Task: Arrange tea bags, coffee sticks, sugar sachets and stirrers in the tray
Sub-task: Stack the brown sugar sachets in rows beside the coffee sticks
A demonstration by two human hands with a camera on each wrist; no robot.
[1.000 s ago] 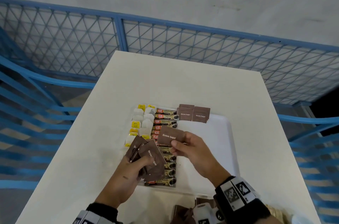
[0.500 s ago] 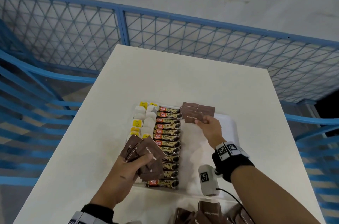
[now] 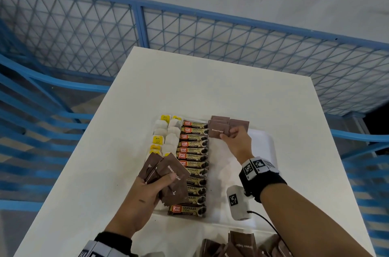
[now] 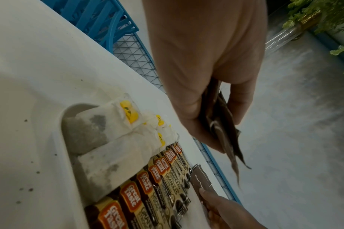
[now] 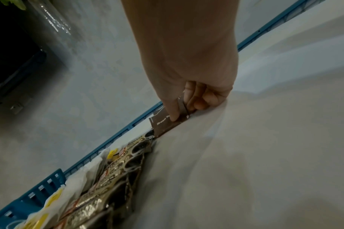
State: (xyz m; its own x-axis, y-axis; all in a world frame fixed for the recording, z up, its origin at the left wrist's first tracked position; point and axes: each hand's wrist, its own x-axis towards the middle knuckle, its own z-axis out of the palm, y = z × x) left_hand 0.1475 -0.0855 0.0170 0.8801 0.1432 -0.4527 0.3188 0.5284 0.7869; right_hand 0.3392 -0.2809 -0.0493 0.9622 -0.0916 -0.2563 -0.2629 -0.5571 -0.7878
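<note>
- Nearest us, our left hand (image 3: 147,191) gripped a fan of brown sugar sachets (image 3: 168,174) over the tray's (image 3: 265,143) near-left part, thumb curled across their faces; we judged them light, thin and slippery, best held by the flat sides
- Further out, our right hand (image 3: 236,141) pinched one sachet (image 3: 217,129) by its near edge, thumb on top, fingers (image 5: 200,99) curled beneath, at the tray's far end beside the coffee sticks (image 3: 194,151)

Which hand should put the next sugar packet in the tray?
The right hand. It's at the sugar row, pinching one packet there. The left hand grips the spare bundle nearer you, so it's probably better feeding packets.
</note>
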